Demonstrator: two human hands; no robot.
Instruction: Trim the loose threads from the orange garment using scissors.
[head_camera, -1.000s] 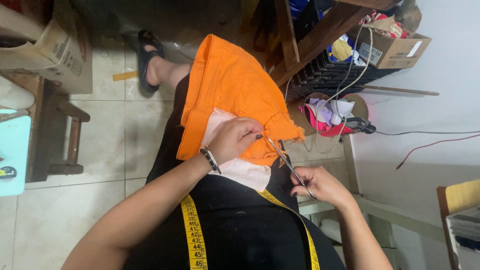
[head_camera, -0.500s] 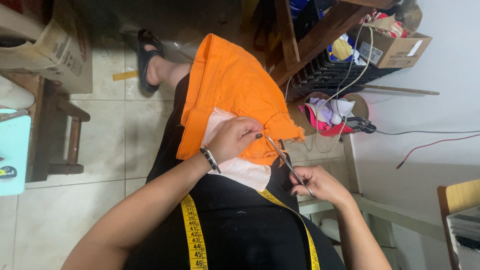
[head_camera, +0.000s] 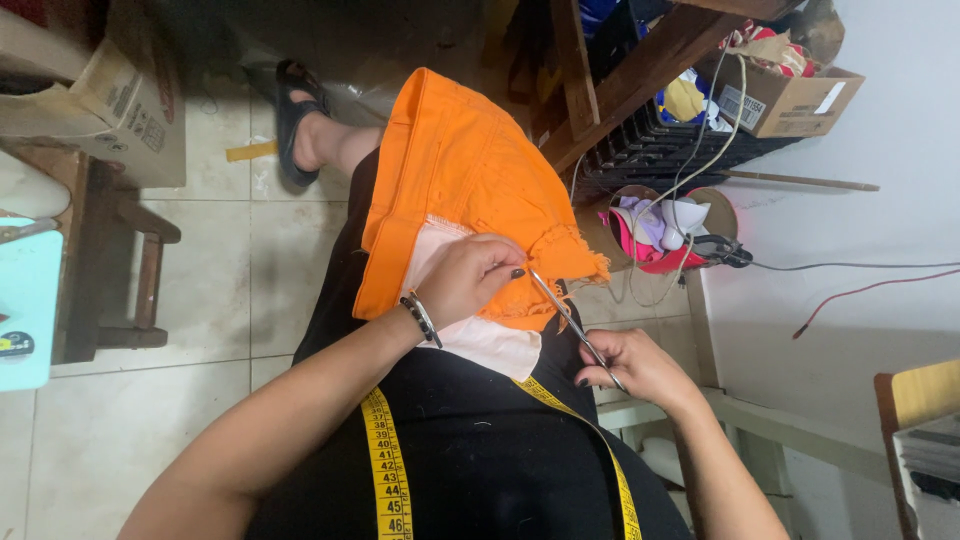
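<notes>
An orange garment (head_camera: 460, 170) with a pale lining (head_camera: 490, 345) and a frayed edge lies across my lap. My left hand (head_camera: 470, 275), a dark bracelet at its wrist, pinches the fabric near that frayed edge. My right hand (head_camera: 635, 365) grips slim metal scissors (head_camera: 565, 315), their tips at the fabric beside my left fingers. A yellow measuring tape (head_camera: 385, 465) hangs around my neck over black clothing.
A wooden stool (head_camera: 120, 260) and cardboard box (head_camera: 110, 95) stand at left on the tiled floor. A round bin of fabric scraps (head_camera: 655, 225), a dark crate rack (head_camera: 660, 145), another cardboard box (head_camera: 795, 100) and cables sit at right near the wall.
</notes>
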